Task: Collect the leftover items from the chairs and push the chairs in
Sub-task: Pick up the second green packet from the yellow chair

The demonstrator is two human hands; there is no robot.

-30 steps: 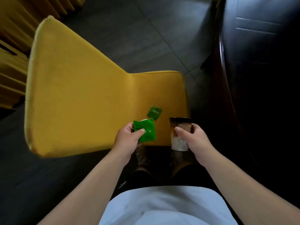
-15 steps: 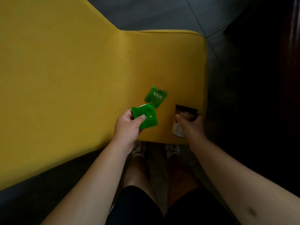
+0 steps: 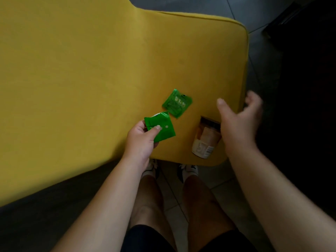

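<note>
A yellow chair (image 3: 91,79) fills most of the view, its seat toward the right. My left hand (image 3: 141,142) pinches a green packet (image 3: 162,129) just above the seat's near edge. A second green packet (image 3: 177,103) lies flat on the seat just beyond it. A tan paper cup with a dark rim (image 3: 206,140) stands on the seat near its front right corner. My right hand (image 3: 238,120) hovers over the cup's right side with fingers spread, holding nothing.
A dark table (image 3: 309,88) stands close on the right of the chair. Grey tiled floor (image 3: 190,4) shows beyond the seat. My legs and white shoes (image 3: 188,170) are right in front of the seat's near edge.
My right hand has let go of the cup, which now stands on the seat, and has opened above it. The view has moved closer to the seat. My left hand still holds its packet.
</note>
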